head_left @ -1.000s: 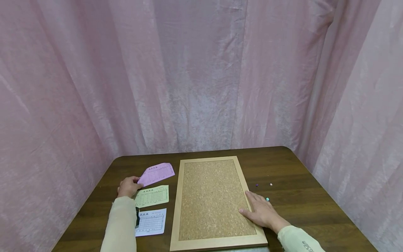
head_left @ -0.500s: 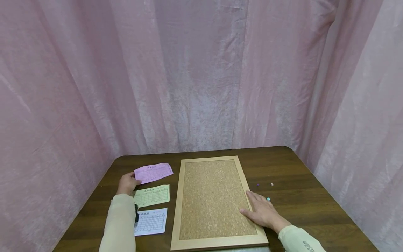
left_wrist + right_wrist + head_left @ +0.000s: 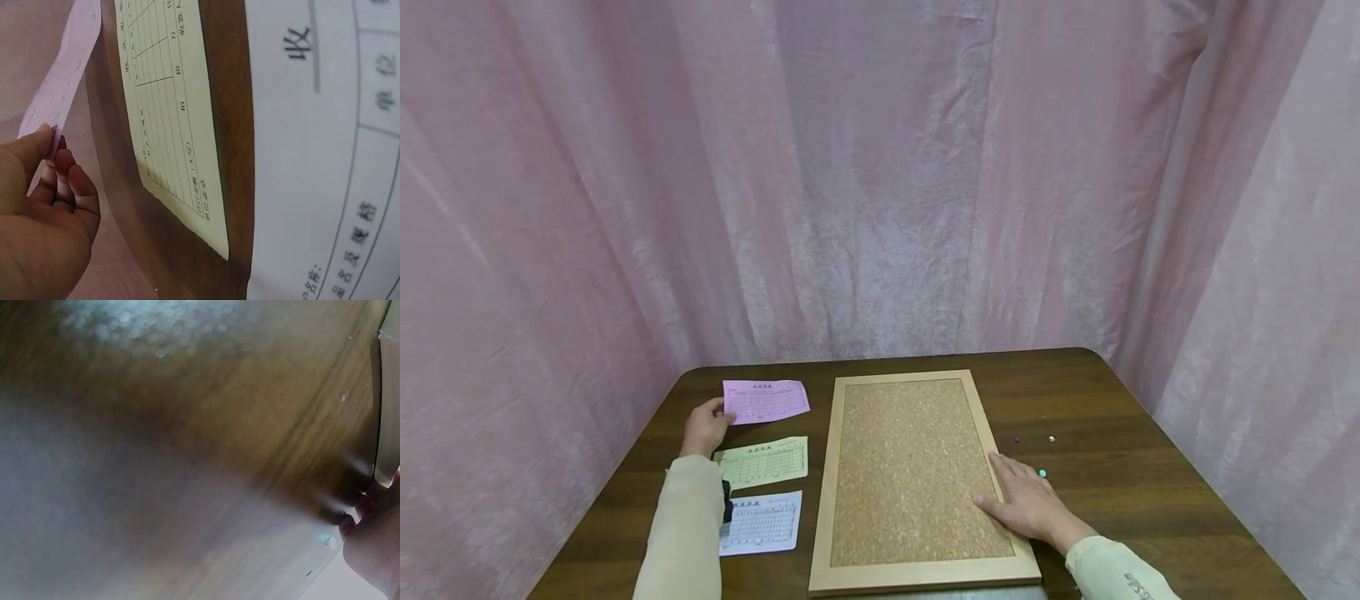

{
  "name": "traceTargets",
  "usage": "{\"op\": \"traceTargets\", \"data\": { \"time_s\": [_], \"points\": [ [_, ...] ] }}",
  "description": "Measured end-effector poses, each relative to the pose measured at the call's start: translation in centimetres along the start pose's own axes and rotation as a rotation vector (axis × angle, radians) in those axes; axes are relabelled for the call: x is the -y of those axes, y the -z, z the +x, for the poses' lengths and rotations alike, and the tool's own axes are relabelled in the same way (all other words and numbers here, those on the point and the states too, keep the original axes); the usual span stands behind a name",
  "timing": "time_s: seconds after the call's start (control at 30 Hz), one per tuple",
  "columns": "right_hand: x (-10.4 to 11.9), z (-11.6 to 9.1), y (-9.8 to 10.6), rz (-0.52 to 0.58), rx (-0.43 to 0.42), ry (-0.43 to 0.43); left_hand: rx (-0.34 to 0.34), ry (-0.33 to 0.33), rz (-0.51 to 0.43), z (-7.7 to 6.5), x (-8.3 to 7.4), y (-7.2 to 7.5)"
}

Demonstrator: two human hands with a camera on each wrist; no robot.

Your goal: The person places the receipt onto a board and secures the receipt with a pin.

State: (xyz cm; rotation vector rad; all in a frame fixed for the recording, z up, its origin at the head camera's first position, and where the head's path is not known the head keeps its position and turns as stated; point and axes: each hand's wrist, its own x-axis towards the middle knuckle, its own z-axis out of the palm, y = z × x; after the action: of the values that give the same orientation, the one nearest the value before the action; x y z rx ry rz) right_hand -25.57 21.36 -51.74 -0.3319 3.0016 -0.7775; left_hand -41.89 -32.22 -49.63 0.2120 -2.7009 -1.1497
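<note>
pink slip (image 3: pixel 65 72) in fingers (image 3: pixel 85 182), “收” slip (image 3: pixel 306 156)

paper slips (image 3: pixel 766 462) left of corkboard (image 3: pixel 917 475)

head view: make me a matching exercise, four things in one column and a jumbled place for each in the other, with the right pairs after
Things
1. pink slip
2. green slip
3. white slip
4. teal piece

Places
A. in the middle of the three slips
B. pinched by the left hand
C. on the table, beside the right hand
D. lowest of the three slips in the picture

Pairs: 1-B, 2-A, 3-D, 4-C
</note>
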Motion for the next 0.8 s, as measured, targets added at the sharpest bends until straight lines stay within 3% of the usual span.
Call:
{"op": "traceTargets", "data": {
  "time_s": [0.2,0.33,0.47,0.8],
  "points": [
    [0.1,0.2,0.0,0.007,-0.018,0.032,-0.019,-0.023,-0.034,-0.2,-0.4,0.7],
    [0.2,0.3,0.0,0.017,-0.019,0.031,-0.073,-0.031,-0.090,-0.3,-1.1,1.4],
    [0.2,0.3,0.1,0.018,-0.003,0.026,-0.114,-0.005,-0.158,-0.4,-1.9,2.0],
    [-0.1,-0.1,0.3,0.012,0.011,0.021,-0.123,0.041,-0.265,-0.4,-3.6,2.6]
  ]
}}
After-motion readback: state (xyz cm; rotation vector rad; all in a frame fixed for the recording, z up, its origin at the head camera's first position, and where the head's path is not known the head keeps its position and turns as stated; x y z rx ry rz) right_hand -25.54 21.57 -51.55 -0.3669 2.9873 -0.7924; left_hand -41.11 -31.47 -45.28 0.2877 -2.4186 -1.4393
